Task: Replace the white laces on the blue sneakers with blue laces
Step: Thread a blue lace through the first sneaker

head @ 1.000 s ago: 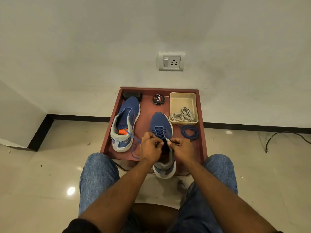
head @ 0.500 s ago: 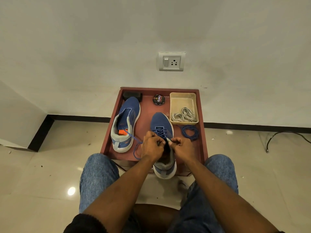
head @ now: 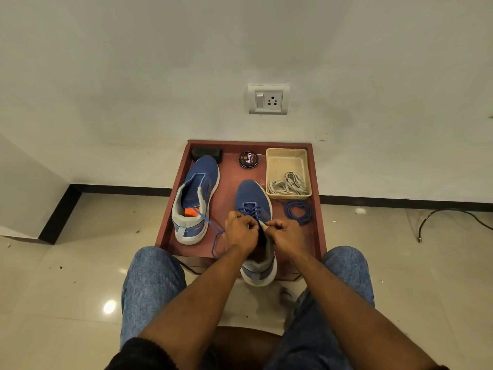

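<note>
Head view: both hands are down on the near sneaker (head: 253,201) at its eyelets. The left hand (head: 240,232) is curled tight, pinching the blue lace (head: 213,225) that loops off to its left across the tray. The right hand (head: 286,235) pinches the shoe's upper edge or the lace end at the tongue; which one is too small to tell. Blue lacing already crosses the lower eyelets, and the heel hangs over the tray's near edge. Just left lies the second sneaker (head: 198,193), unlaced, orange insole showing. Right of the hands sits a coiled spare blue lace (head: 298,211). Behind it, the white laces (head: 288,184) are heaped in a beige bin (head: 286,156). A polish tin (head: 248,159) and a black block (head: 206,154) stand at the back of the red tray (head: 317,204).
</note>
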